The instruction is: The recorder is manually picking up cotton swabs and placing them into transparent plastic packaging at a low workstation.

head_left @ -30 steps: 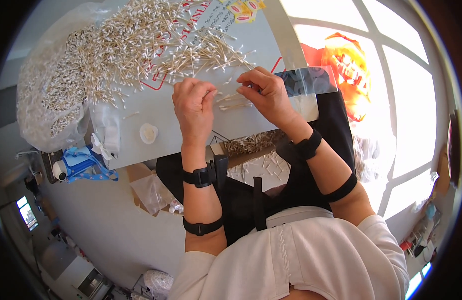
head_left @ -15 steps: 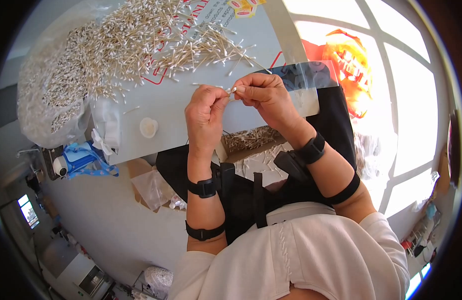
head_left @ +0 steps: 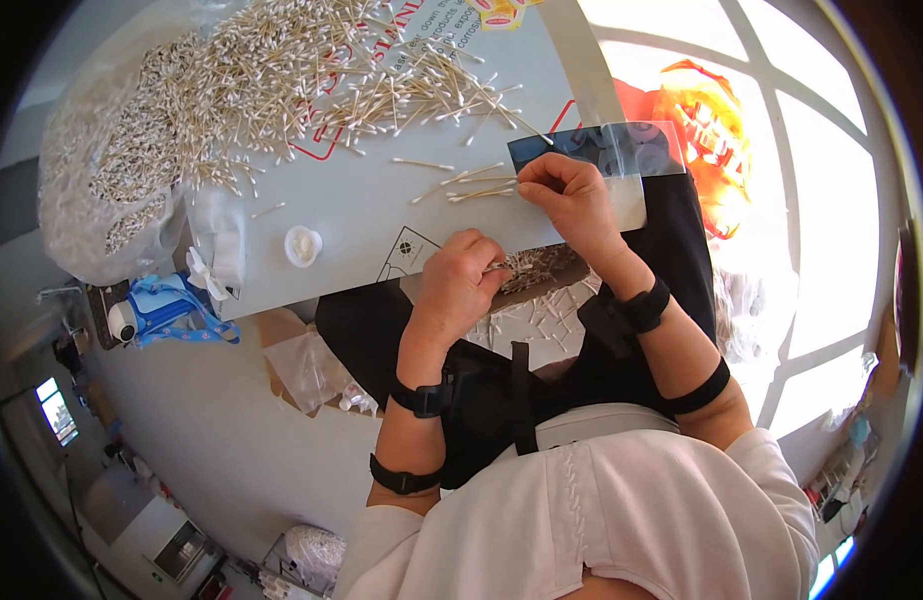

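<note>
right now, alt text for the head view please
Bare right hand beside loose white-tipped tan cotton swabs on a pale grey tabletop; bare left hand at its front edge, near a brown cardboard box. Large swab heap, upper left.

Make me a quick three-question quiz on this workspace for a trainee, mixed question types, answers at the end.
1. True or false: the small white cup stands on the table.
2. Which is nearer the loose swabs on the table: A) left hand, or B) right hand?
3. Fill in: the clear bag of swabs is on the picture's ____ side.

Key: 1. True. 2. B. 3. Left.
</note>
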